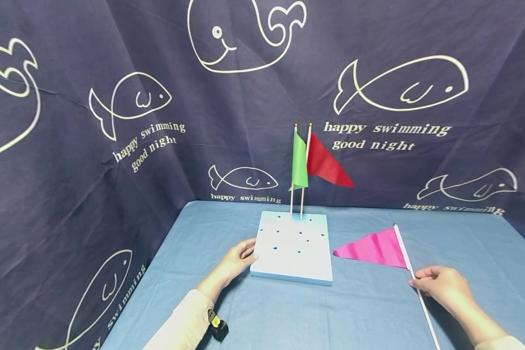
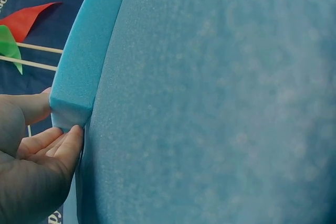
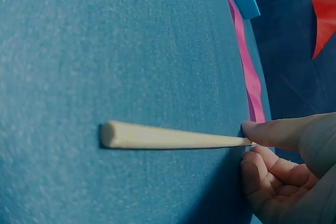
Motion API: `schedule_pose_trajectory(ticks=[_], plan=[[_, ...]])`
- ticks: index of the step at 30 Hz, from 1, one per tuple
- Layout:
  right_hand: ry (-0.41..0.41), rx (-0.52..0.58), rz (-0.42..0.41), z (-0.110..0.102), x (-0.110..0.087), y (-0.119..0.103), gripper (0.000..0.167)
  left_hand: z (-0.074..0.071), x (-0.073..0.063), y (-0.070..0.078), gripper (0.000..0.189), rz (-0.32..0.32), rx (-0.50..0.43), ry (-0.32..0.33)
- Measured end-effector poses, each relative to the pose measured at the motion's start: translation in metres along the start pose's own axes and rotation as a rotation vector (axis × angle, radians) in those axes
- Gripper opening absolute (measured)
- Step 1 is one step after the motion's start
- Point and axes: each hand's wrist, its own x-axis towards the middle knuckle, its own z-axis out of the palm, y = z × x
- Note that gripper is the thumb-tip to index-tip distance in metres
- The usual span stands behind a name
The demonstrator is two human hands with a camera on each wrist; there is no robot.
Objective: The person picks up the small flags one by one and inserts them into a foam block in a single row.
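Note:
A square foam board with several small holes lies on the table, its top white and its sides pale blue. My left hand holds the board's left edge, thumb and fingertips on either side of its corner in the left wrist view. Two flags stand upright near the board's back edge, one green and one red. To the right, my right hand pinches the stick of a pink triangular flag between thumb and fingers. The stick's blunt lower end points away from the fingers in the right wrist view.
A blue cloth covers the table. Behind and to the left hangs a dark blue curtain with white fish and whale outlines. A black device with a yellow mark sits at my left wrist.

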Motion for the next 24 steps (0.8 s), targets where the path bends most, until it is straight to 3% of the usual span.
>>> schedule_pose_trajectory(ticks=[24], plan=[[-0.041, -0.016, 0.095, -0.0057, 0.0017, -0.0066, 0.02, 0.0001, 0.0002, -0.0023, 0.054, 0.003, -0.017, -0.01]])
